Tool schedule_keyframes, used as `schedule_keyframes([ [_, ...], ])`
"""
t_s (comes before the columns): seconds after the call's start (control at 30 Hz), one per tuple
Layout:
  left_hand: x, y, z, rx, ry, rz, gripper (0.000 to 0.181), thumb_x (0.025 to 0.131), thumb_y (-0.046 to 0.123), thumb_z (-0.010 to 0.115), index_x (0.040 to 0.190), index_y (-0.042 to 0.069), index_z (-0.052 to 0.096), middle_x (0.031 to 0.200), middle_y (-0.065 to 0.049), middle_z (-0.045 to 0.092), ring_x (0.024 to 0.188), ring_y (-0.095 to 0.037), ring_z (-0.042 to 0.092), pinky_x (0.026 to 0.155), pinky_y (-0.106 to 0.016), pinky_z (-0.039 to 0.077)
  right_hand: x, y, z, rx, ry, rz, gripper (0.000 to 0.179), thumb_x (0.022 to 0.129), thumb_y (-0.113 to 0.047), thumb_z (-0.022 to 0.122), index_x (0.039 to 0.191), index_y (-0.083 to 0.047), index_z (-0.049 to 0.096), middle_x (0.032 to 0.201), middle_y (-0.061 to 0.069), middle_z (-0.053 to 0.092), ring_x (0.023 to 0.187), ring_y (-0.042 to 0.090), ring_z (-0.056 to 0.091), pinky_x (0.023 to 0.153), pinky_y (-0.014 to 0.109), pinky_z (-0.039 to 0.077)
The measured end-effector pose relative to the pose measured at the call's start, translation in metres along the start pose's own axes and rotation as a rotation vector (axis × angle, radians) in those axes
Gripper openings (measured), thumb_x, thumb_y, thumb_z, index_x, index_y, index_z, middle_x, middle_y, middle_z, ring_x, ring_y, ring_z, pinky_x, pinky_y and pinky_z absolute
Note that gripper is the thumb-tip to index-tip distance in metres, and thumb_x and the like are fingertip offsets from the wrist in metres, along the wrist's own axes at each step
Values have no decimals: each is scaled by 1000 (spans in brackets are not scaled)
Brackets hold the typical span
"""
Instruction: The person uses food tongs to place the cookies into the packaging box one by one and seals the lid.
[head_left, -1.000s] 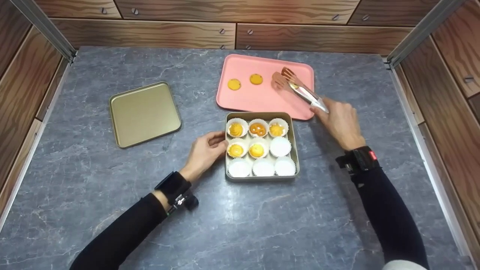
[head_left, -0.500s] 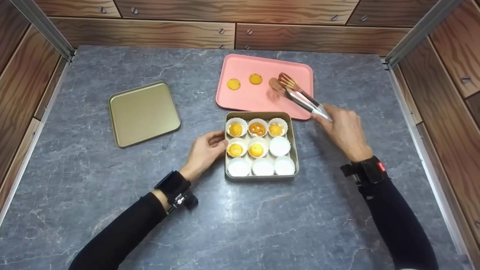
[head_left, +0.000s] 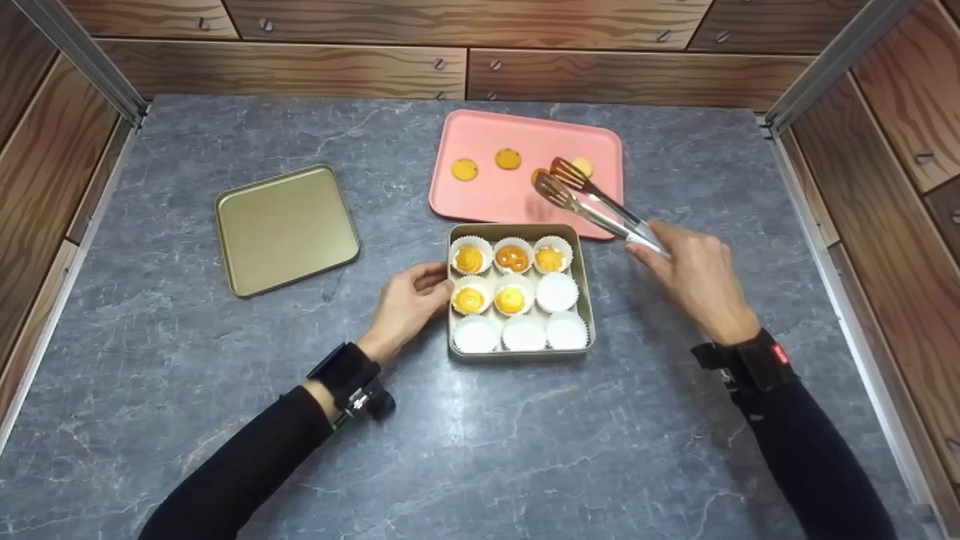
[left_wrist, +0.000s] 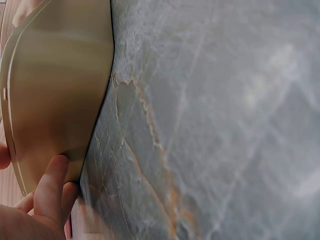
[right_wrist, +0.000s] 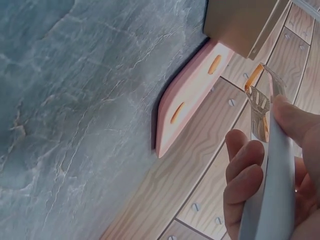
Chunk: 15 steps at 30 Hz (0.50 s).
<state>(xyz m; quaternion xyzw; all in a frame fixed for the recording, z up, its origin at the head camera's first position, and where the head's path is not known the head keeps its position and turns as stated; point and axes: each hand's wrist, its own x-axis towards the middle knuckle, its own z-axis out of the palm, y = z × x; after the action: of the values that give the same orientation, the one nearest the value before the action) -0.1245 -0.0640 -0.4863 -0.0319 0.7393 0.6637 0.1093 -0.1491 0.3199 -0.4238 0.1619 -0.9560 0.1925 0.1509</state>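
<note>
My right hand [head_left: 701,277] grips a pair of metal tongs [head_left: 600,214] over the pink tray [head_left: 495,195]. An orange round biscuit [right_wrist: 255,78] sits edge-on between the tong tips, mostly covered by them in the head view. My left hand [head_left: 405,307] rests against the left side of a square gold tin [head_left: 525,357], fingertips at its wall and rim. Inside the tin stand rows of white paper cups; the back row and two middle-row cups hold yellow or orange treats. The right middle cup [head_left: 556,292] and the front-row cups show only white.
Two yellow biscuits [head_left: 464,169] lie on the tray's left half, and a paler round biscuit [head_left: 583,166] lies behind the tongs. The gold lid [head_left: 289,231] lies at the left on the grey marbled table [head_left: 337,480]. Wood-patterned panels [head_left: 285,69] border the table.
The tongs have come toward me and slightly right, with the orange biscuit at their tips. The pale biscuit behind them now shows. My left hand and the tin have stayed put.
</note>
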Motion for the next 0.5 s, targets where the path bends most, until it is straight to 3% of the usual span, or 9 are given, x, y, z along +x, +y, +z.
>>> schedule_keyframes([
  [0.2,0,1,0,-3,-4,-20,45,96,6,70,138,-4,59,134,-21,65,121,-27,66,97,-28,60,-10,-2,-9,25,1,-16,38,95,-29,77,123,-3,72,97,22,76,68,36,69,58,53,60],
  [0.5,0,3,0,-17,2,-52,46,95,5,70,139,-4,58,136,-20,65,120,-27,66,95,-28,61,-21,-6,-19,28,14,-59,39,93,-27,79,121,0,73,97,20,77,70,35,71,59,53,60],
])
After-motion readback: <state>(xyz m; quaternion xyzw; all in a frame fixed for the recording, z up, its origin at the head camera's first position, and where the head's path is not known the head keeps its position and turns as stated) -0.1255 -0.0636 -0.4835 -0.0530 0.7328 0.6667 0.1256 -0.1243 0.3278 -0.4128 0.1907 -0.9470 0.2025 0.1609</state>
